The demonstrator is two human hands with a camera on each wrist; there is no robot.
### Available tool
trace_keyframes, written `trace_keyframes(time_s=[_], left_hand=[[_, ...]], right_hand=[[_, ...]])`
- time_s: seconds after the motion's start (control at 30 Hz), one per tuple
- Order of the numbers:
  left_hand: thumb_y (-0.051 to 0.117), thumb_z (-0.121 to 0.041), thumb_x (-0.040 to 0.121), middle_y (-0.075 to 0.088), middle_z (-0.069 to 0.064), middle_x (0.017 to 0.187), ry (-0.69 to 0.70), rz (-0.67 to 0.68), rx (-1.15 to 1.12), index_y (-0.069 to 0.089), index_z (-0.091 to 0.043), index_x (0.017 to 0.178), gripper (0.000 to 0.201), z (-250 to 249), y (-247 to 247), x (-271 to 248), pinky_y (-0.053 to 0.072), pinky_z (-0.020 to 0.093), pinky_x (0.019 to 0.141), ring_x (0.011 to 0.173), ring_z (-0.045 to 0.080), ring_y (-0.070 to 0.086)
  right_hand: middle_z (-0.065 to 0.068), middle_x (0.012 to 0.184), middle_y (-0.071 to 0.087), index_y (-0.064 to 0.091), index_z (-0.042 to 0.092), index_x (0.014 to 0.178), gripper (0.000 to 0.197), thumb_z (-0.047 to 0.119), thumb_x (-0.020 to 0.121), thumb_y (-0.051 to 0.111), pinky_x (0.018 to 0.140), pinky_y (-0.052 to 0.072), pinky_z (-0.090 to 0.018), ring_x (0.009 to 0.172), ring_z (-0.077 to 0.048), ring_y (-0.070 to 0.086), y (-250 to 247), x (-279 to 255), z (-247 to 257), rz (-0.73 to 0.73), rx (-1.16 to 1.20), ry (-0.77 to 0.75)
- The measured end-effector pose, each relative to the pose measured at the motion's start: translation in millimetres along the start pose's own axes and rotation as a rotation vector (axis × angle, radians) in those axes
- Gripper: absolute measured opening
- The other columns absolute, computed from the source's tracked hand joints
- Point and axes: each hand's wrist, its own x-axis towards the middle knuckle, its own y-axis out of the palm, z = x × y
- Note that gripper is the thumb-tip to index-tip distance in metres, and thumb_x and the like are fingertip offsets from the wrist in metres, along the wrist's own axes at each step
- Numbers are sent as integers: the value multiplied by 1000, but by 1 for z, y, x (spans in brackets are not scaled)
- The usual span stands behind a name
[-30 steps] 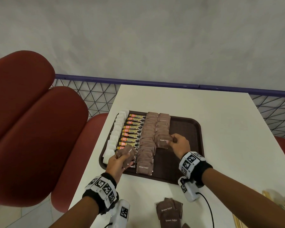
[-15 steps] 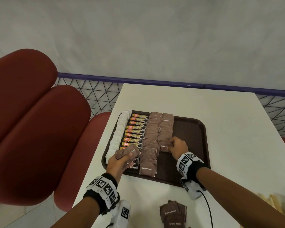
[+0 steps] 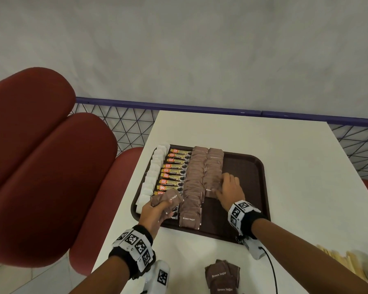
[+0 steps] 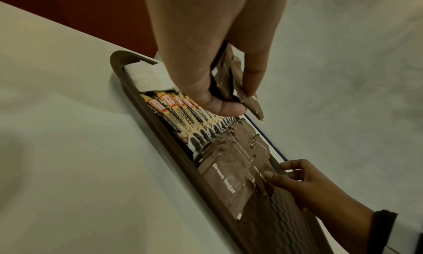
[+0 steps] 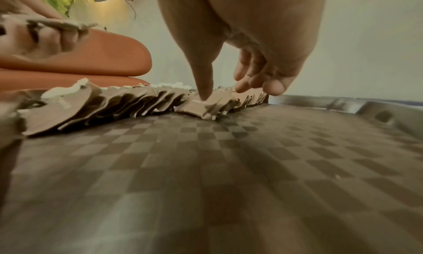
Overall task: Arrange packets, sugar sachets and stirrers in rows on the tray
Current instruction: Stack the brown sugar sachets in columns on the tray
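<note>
A brown tray carries rows of white sachets, coffee granule sticks and two rows of brown sugar sachets. My left hand grips a bunch of brown sugar sachets above the tray's near left corner; the wrist view shows the bunch pinched between thumb and fingers. My right hand rests with straight fingers on the front sachet of the shorter right row, its thumb pressing the sachet flat.
Loose brown sugar sachets lie on the white table near me. Wooden stirrers sit at the right edge. Red chair cushions stand to the left, a wire fence behind. The tray's right half is bare.
My right hand has laid its brown sugar sachet onto the end of the right row and flattened out over it. The left hand keeps its bunch in place.
</note>
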Motion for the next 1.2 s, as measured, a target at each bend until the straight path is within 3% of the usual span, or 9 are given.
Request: trace_keyframes(time_s=[0.27, 0.4, 0.53, 0.6, 0.67, 0.77, 0.9, 1.03, 1.2], left_hand=[[60, 2, 85, 65, 18, 108, 32, 13, 33, 57, 1, 117, 32, 1, 5, -4, 51, 27, 61, 91, 24, 63], [61, 2, 84, 66, 16, 104, 47, 37, 37, 56, 4, 118, 35, 4, 8, -7, 52, 20, 54, 85, 21, 65], [64, -2, 83, 66, 21, 113, 33, 58, 53, 57, 2, 119, 37, 7, 8, -7, 52, 27, 64, 94, 25, 66], [65, -3, 81, 65, 22, 114, 18, 76, 37, 59, 2, 116, 36, 8, 8, -9, 51, 30, 70, 97, 28, 65], [64, -4, 82, 67, 20, 113, 9, 111, 32, 60, 0, 115, 33, 8, 7, -11, 52, 30, 74, 100, 27, 66], [55, 1, 87, 66, 18, 111, -14, 110, -41, 59, 1, 115, 28, 7, 4, -11, 53, 30, 73, 100, 25, 65], [41, 5, 91, 62, 23, 112, -57, 103, -144, 53, 3, 119, 30, 4, -1, -8, 59, 29, 66, 98, 29, 62], [40, 4, 94, 59, 25, 118, -72, 81, -160, 49, 4, 124, 31, 5, -2, -5, 59, 29, 66, 102, 32, 60], [48, -3, 94, 64, 23, 114, -58, 107, -90, 51, 0, 123, 29, 8, 0, -6, 58, 30, 74, 96, 29, 67]], right_hand=[[1, 106, 47, 51, 12, 112, 28, 30, 91, 53, 87, 32, -23, 104, -12, 36, -11, -17, 27, -24, 396, -149], [2, 98, 51, 54, 13, 115, 34, 34, 88, 56, 81, 39, -23, 92, -9, 44, -6, -27, 44, 143, 508, -260], [1, 98, 50, 49, 10, 125, 39, 18, 88, 60, 66, 39, -4, 76, 3, 44, -3, -37, 57, 350, 673, -239], [-3, 95, 52, 53, 10, 117, 32, 12, 86, 62, 71, 42, -10, 78, -6, 50, -1, -39, 59, 442, 705, -238], [-7, 87, 55, 57, 16, 91, 13, 7, 84, 64, 74, 44, -25, 81, -18, 53, 1, -40, 59, 466, 744, -231], [-7, 86, 57, 50, 24, 75, 25, 4, 83, 64, 76, 45, -28, 85, -20, 54, -1, -35, 53, 360, 711, -110], [-7, 96, 61, 64, 14, 87, 12, 24, 80, 67, 90, 40, -33, 100, -25, 50, -5, -18, 22, 67, 426, 108], [-6, 93, 62, 60, 17, 87, 12, 26, 82, 66, 85, 44, -31, 97, -26, 56, -9, -13, 0, 75, 500, 260], [0, 86, 56, 56, 12, 96, 17, 19, 83, 66, 73, 38, -25, 85, -19, 54, -7, -17, -4, 95, 468, 287]])
